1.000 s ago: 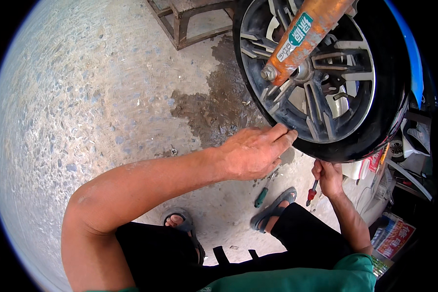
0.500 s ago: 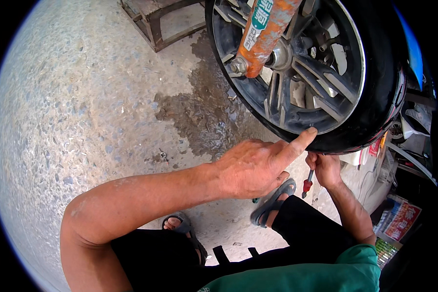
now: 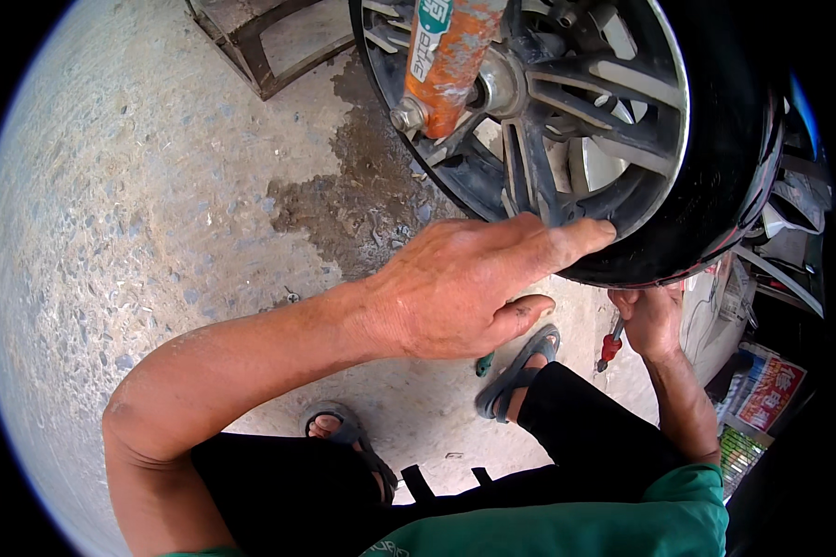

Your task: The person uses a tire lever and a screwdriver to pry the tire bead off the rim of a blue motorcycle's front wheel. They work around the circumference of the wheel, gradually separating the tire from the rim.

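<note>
A spoked wheel [image 3: 520, 158] with a black tyre [image 3: 706, 186] fills the upper right, hung on an orange fork leg [image 3: 455, 70]. My left hand [image 3: 464, 283] lies at the wheel's lower edge, index finger stretched out and its tip at the rim beside the tyre. The thumb stands apart below; the other fingers are mostly hidden, and I see nothing held. Under the tyre, my right hand [image 3: 655, 320] is closed around a thin-shafted, red-handled tool [image 3: 609, 349], handle pointing down. The tyre covers part of its fingertips.
A metal frame [image 3: 269, 70] stands at the upper left beside a dark wet patch [image 3: 334, 200] on the concrete floor [image 3: 149, 232]. My sandalled feet are below the wheel, a small green object [image 3: 485, 364] beside one sandal [image 3: 520, 376]. Paper and assorted parts crowd the right side.
The wheel has turned, its spokes on the right moving upward. My left index finger has slid along the rim and its thumb has spread. My right hand still grips the tool under the tyre.
</note>
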`<control>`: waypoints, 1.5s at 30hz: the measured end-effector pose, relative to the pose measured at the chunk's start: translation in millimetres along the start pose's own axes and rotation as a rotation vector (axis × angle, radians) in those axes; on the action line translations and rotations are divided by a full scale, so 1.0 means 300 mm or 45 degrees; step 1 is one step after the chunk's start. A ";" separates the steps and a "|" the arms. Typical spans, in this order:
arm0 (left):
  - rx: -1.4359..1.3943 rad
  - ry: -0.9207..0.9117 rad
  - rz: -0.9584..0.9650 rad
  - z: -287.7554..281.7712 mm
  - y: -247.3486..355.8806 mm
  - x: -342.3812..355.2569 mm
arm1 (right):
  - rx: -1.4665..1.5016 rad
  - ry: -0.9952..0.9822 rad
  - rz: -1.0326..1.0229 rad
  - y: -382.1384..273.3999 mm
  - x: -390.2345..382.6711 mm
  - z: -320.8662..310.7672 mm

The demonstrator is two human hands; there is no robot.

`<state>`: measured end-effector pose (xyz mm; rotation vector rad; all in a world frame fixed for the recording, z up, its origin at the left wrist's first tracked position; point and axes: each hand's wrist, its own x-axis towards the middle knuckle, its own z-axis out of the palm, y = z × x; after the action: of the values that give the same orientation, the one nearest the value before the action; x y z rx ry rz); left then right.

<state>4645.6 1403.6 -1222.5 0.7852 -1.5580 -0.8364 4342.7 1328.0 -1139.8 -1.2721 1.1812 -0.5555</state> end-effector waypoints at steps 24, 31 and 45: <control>0.180 -0.266 -0.489 0.168 0.173 -0.006 | 0.085 -0.101 0.014 -0.161 -0.018 0.080; -0.082 -0.233 -0.876 0.270 0.304 0.114 | 0.151 -0.242 -0.092 -0.190 -0.005 0.064; 0.377 0.383 -1.282 0.153 0.902 -0.153 | -0.972 -0.027 -1.156 -0.092 0.140 0.113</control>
<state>4595.7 1588.3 -1020.5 1.8898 -0.9674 -1.1190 4395.5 1298.7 -1134.0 -2.4982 0.7479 -0.7557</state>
